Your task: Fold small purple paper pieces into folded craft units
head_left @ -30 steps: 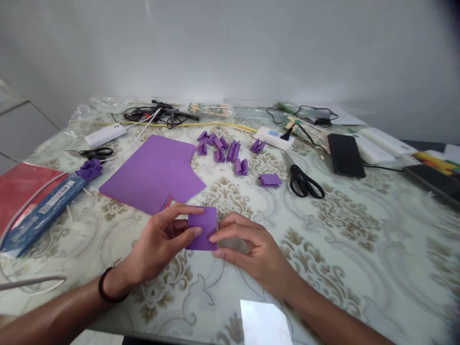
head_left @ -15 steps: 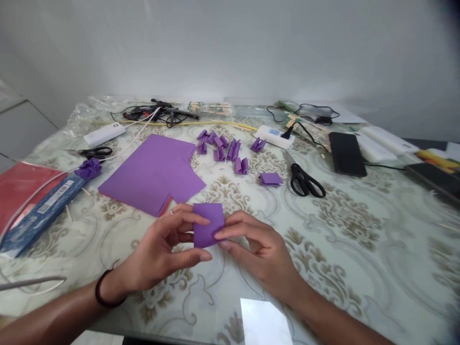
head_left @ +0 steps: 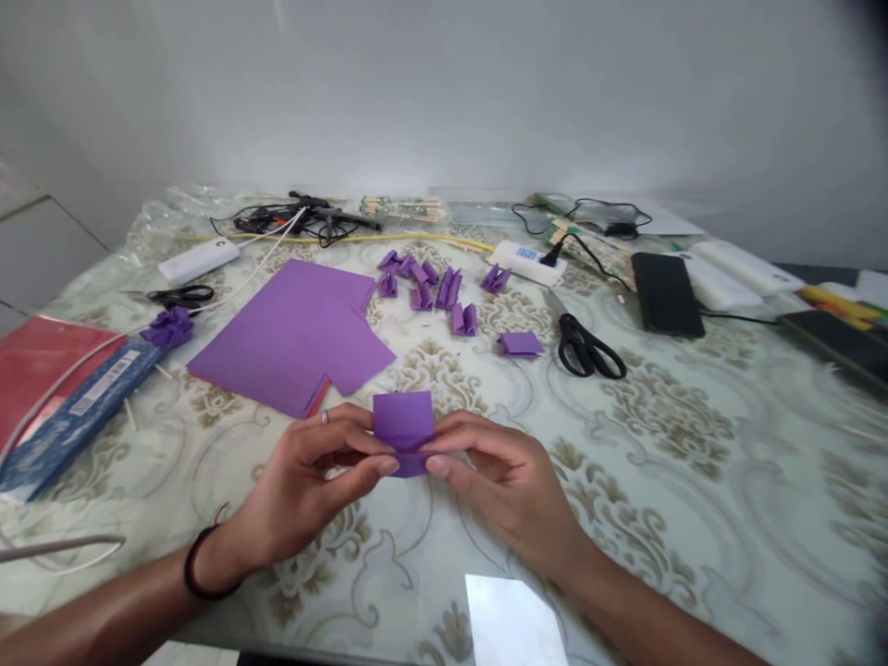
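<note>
Between both hands is a small purple paper piece [head_left: 403,416], with a crease across it and its lower part bent toward me. My left hand [head_left: 315,481] pinches its left side between thumb and fingers. On the opposite side, my right hand [head_left: 503,481] grips the lower right edge, thumb in front. Beyond the hands lie several folded purple paper pieces [head_left: 448,289], and a flat folded purple piece [head_left: 520,344] rests nearer on the right. A stack of purple paper sheets [head_left: 291,324], red showing at one edge, is just past my left hand.
Black-handled scissors [head_left: 589,351] lie to the right, near a black phone [head_left: 667,296] and a white power strip [head_left: 528,263]. Another pair of scissors [head_left: 181,296], a crumpled purple paper flower [head_left: 168,327] and a blue-and-red packet [head_left: 87,398] sit left. Tangled black cables [head_left: 312,217] run along the back.
The left fingers and thumb have closed on the paper's lower left side. Its lower part is now bent along a crease, where before it looked flat.
</note>
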The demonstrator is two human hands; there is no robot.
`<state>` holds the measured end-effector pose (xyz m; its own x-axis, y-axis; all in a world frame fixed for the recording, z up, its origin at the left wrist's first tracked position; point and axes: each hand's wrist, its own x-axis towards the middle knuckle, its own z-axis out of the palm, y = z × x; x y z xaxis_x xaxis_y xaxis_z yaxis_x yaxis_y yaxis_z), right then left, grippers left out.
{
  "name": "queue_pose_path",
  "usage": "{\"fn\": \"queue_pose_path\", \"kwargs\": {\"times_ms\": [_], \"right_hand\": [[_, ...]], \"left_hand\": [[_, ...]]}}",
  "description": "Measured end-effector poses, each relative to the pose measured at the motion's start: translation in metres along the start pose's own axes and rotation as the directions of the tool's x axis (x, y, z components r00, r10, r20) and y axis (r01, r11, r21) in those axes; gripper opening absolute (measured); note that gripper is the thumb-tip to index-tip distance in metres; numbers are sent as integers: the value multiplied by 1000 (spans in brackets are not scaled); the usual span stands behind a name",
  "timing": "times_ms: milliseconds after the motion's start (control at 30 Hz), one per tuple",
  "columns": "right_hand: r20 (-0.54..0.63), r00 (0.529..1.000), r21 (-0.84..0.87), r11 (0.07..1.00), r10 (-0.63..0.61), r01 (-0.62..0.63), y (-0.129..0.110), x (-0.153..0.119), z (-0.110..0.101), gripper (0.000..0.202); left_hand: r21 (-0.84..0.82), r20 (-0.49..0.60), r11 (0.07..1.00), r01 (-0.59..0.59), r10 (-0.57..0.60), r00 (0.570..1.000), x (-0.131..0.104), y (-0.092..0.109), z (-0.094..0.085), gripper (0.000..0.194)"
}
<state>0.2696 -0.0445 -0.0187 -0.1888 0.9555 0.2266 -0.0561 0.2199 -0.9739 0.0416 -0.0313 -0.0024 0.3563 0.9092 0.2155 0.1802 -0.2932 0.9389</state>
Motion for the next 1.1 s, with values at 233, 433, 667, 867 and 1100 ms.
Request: {"fn": "queue_pose_path", "kwargs": {"times_ms": [233,433,667,867,1100], "right_hand": [[-30,997,-7,997,70,-70,-2,-1,2,9],[-47,994,-35,994,99,-100,-1,-1,3,14],[-48,988,-9,989,145,-146,1,-5,4,19],[-47,982,23,983,181,-180,0,-7,5,22],[-64,977,43,978,204,-202,2,-5,8,26]], "left_hand": [[-34,-3,992,122,-122,993,1,1,4,14],[-155,21,966,206,-205,979,3,-4,4,16],[-255,53,935,248,-242,969,2,-4,6,20],[-266,34,924,276,-277,960,4,-4,6,24],[-236,6,933,272,-278,960,2,-5,9,28]]}}
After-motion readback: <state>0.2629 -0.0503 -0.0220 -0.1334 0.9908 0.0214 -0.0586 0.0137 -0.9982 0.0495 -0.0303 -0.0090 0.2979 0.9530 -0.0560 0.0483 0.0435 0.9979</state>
